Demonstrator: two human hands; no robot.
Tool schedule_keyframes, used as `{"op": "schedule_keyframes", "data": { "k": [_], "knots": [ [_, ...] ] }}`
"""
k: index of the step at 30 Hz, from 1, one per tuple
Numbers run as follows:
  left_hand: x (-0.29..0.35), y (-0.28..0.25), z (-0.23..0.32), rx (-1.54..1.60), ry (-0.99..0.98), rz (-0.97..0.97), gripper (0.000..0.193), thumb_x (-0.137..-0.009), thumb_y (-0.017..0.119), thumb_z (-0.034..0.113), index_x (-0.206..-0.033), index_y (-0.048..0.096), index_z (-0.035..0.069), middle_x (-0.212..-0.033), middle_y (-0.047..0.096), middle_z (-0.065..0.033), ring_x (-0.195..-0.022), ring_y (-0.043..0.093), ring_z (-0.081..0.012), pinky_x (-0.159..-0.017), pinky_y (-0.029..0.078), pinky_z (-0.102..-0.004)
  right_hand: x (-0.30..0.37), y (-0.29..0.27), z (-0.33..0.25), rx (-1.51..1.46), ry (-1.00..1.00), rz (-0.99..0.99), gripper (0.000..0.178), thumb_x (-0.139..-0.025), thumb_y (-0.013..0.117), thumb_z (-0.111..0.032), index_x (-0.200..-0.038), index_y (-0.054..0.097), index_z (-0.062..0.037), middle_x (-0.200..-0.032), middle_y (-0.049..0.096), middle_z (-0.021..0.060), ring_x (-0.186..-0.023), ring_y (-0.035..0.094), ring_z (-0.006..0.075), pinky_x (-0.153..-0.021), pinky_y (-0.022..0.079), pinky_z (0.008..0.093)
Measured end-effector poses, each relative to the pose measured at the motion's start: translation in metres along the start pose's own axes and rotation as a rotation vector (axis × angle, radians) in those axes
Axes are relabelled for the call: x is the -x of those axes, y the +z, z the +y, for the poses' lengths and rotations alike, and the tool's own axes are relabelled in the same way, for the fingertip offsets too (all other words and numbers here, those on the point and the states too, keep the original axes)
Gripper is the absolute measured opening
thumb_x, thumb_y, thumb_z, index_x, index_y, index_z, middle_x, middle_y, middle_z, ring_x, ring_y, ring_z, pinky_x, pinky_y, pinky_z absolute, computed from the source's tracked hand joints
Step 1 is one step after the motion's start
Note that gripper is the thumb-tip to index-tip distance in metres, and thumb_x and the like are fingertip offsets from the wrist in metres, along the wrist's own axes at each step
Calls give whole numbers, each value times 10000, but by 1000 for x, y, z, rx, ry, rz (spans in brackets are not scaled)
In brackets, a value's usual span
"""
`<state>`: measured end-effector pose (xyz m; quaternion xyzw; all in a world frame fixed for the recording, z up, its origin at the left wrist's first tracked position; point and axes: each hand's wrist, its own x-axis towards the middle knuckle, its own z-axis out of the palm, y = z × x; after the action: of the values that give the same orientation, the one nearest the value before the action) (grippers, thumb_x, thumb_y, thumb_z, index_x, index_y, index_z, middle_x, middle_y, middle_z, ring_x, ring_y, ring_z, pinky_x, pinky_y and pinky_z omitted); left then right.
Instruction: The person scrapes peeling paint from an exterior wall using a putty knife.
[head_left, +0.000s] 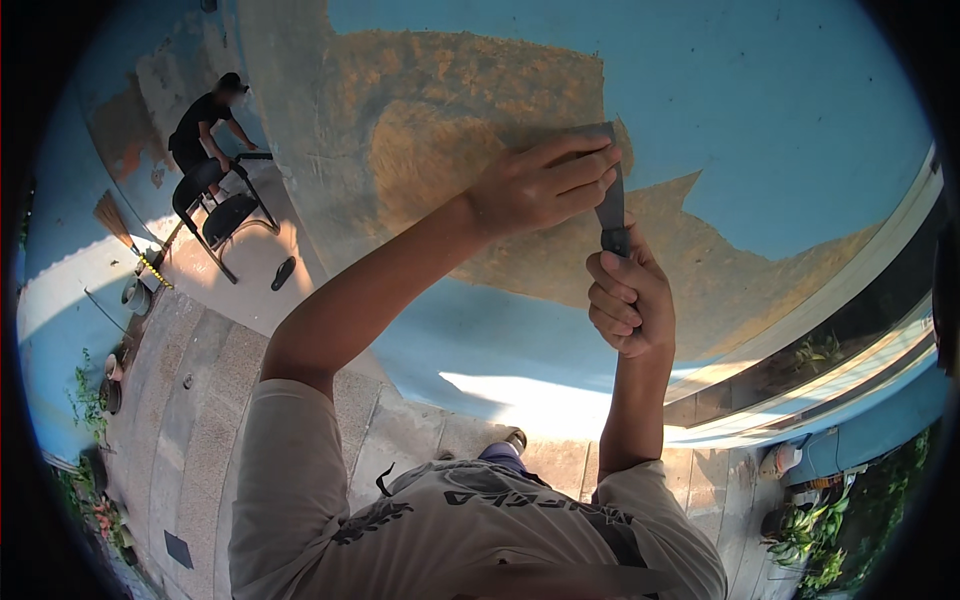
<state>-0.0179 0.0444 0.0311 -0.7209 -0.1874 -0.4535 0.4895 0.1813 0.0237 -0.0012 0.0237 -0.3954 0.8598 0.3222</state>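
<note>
My right hand (632, 298) is wrapped round the dark handle of a putty knife (611, 208), held upright against the wall (760, 90). The fingers of my left hand (550, 185) are bent over the grey blade and press on it near its upper end. The blade's tip meets the edge of the light blue paint. Left of the blade spreads a bare brown patch (440, 80) with a ragged outline, and it runs on to the lower right below the blue. My left thumb is hidden behind the hand.
At the far left a person in black (200, 125) bends by a black folding chair (228, 212). A sandal (284, 273), a broom (114, 218) and potted plants (88, 400) are on that side. A window ledge (850, 300) curves along the right, with leafy plants (815, 545) below.
</note>
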Motion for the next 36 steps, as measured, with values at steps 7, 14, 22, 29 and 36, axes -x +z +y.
{"op": "schedule_keyframes", "data": {
  "k": [7, 14, 22, 29, 36],
  "knots": [
    [-9, 1, -9, -24, -16, 19, 141, -707, 759, 56, -833, 697, 73, -1016, 713, -16, -1029, 657, -172, -759, 619, -253, -11, -2, 4, -39, -56, -13, 408, -955, 461, 27, -1304, 447, -184, -553, 339, -23, -332, 266, 39, -279, 209, 191],
    [-9, 2, -10, -15, 8, 8, 124, -711, 758, 65, -822, 703, 79, -1004, 717, -18, -1011, 664, -172, -743, 618, -250, -10, -6, 4, -162, 15, -46, 436, -965, 442, 21, -1327, 438, -222, -562, 344, -17, -332, 278, 42, -279, 220, 195],
    [-8, -4, -8, 28, -6, 7, 118, -706, 757, 64, -809, 701, 74, -994, 718, -20, -991, 668, -174, -724, 616, -244, -4, -6, 6, -308, 79, -104, 464, -971, 419, 20, -1371, 424, -214, -566, 353, -18, -333, 285, 43, -280, 244, 191],
    [-7, -3, -13, -25, 8, 6, 81, -730, 752, 77, -748, 676, 99, -947, 696, 26, -1008, 655, -153, -714, 604, -214, -13, -11, 8, -294, 55, -74, 455, -971, 419, 19, -1370, 424, -201, -568, 356, -17, -329, 285, 44, -277, 251, 190],
    [-5, -5, -12, 21, -1, 6, 121, -696, 767, 46, -795, 702, 71, -960, 722, -25, -994, 670, -187, -724, 620, -245, -10, -4, 12, -339, 32, -65, 465, -968, 406, 35, -1371, 429, -196, -568, 360, -8, -328, 294, 48, -275, 258, 194]
  ]
}}
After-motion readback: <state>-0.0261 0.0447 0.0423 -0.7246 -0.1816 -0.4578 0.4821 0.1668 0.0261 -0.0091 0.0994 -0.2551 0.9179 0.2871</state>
